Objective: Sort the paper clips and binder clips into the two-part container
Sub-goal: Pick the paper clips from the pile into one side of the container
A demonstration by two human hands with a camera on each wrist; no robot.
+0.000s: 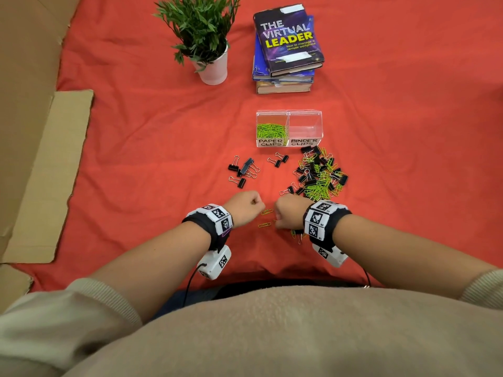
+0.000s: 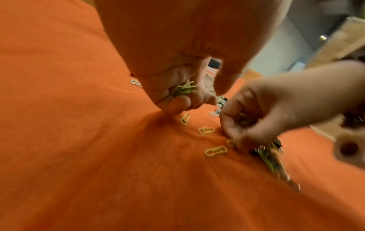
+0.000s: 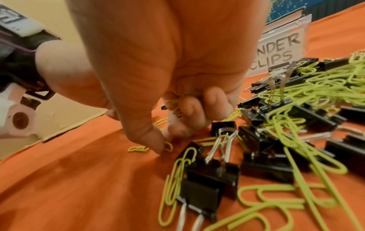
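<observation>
The clear two-part container (image 1: 289, 114) stands on the red cloth; its PAPER CLIPS half holds green paper clips (image 1: 272, 130) and its BINDER CLIPS half looks bare. In front of it lies a mixed pile (image 1: 318, 175) of black binder clips and green paper clips. My left hand (image 1: 255, 204) is a fist gripping a bunch of green paper clips (image 2: 183, 90). My right hand (image 1: 277, 216) also holds green clips (image 3: 174, 103) in its curled fingers, while its thumb and forefinger pinch at a clip (image 3: 168, 146) on the cloth. Loose paper clips (image 1: 266, 212) lie between the hands.
Small groups of black binder clips (image 1: 242, 170) lie left of the pile. A potted plant (image 1: 212, 66) and a stack of books (image 1: 285, 50) stand at the back. Flattened cardboard (image 1: 49, 172) lies along the left edge of the cloth.
</observation>
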